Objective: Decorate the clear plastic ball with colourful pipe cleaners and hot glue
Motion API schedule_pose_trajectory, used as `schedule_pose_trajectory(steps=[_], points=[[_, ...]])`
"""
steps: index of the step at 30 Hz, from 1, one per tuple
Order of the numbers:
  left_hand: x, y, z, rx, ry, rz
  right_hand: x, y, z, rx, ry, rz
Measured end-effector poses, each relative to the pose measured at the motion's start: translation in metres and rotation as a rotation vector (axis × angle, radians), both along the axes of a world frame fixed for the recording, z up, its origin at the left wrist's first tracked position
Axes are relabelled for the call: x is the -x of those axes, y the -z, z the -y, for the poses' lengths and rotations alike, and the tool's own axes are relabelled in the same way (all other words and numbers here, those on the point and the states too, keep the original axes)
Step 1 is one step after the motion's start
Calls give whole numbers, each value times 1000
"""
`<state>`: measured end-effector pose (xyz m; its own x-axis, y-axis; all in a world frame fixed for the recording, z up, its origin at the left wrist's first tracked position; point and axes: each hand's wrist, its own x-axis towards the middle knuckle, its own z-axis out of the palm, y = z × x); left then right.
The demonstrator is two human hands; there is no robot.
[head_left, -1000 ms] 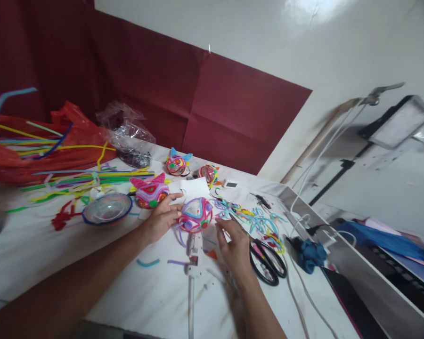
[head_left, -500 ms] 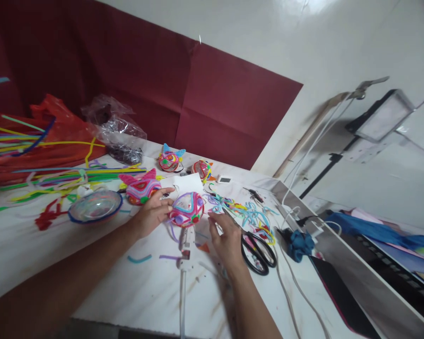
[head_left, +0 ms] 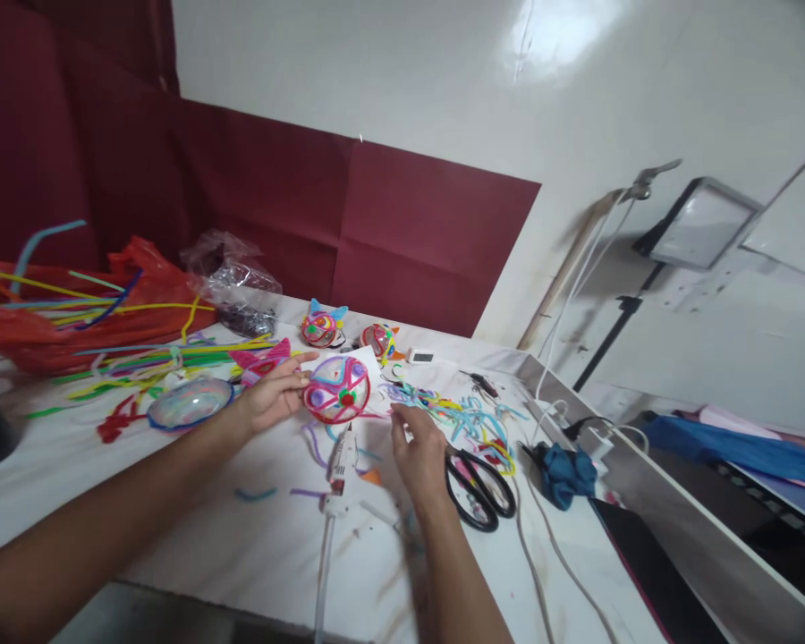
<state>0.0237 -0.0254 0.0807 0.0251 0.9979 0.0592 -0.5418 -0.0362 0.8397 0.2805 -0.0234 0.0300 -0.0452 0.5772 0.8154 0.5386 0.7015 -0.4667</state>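
Note:
My left hand (head_left: 278, 394) grips the left edge of a clear plastic dome (head_left: 328, 376) trimmed with pink, purple and red pipe cleaner and raised over the table. A pink pipe cleaner (head_left: 377, 415) runs from the dome's lower right to my right hand (head_left: 419, 443), whose fingers are pinched on its end. Below the dome lies a white hot glue gun (head_left: 342, 461) with a glue stick in its back. Black-handled scissors (head_left: 479, 487) rest just right of my right hand; their blades are partly hidden. Behind my left hand sits a pink-eared decorated piece (head_left: 263, 361).
At the left are a blue-rimmed clear bowl (head_left: 189, 404), loose pipe cleaners and a red plastic bag (head_left: 134, 268). Two decorated balls stand at the back. Tangled pipe cleaner scraps (head_left: 470, 407), cables and a teal scrunchie (head_left: 567, 472) lie on the right.
My left hand has turned the dome, so its purple dots and red-green flower sit differently. A pink pipe cleaner now stretches between the dome and my right hand. The camera view has shifted.

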Motion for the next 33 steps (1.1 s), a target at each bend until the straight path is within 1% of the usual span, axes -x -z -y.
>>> schedule_pose_trajectory(steps=[4,6,8,11,14,18,25,28,31,33], points=[[0,-24,-2,49,97,-127,-1,-2,-3,42,-42,-45],[0,-35,-1,52,192,-247,-2,-3,-3,70,-64,-68],[0,-43,-1,67,235,-316,-3,-5,-3,98,-80,-87],[0,-49,0,85,268,-364,-3,-7,-1,137,-96,-101],[1,-49,0,119,280,-390,-2,-8,0,173,-107,-103],[2,-47,1,164,286,-411,-1,-8,1,206,-118,-98],[9,-33,3,209,309,-418,-2,-10,3,255,-142,-85],[12,-28,3,210,314,-411,1,-8,5,297,-214,-60],[13,-27,4,214,304,-396,6,-4,7,331,-314,-14],[13,-25,6,206,299,-380,9,-1,8,346,-356,17]])
